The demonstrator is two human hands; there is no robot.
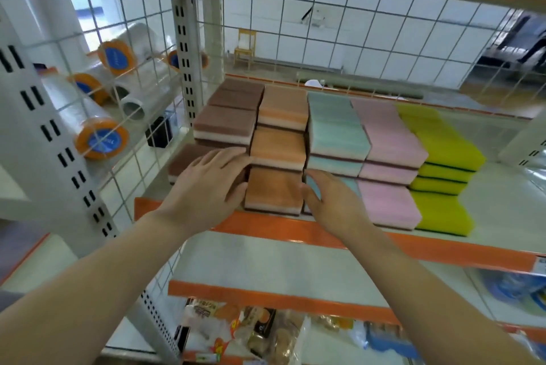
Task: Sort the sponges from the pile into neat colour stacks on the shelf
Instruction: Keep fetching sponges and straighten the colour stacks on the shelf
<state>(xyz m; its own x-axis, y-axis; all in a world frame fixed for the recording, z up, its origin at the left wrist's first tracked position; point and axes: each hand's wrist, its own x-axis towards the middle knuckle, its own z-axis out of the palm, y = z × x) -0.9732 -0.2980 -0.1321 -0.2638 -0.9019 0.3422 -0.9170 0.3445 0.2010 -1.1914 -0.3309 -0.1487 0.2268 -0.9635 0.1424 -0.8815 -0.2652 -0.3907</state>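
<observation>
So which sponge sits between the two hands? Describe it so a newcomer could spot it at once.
Start at the shelf with the orange front edge and its rows of coloured sponges. Take the orange row, second from the left, and follow it to the front: the front orange sponge lies between the left hand and right hand. The neighbours beside it are brown and teal.
</observation>
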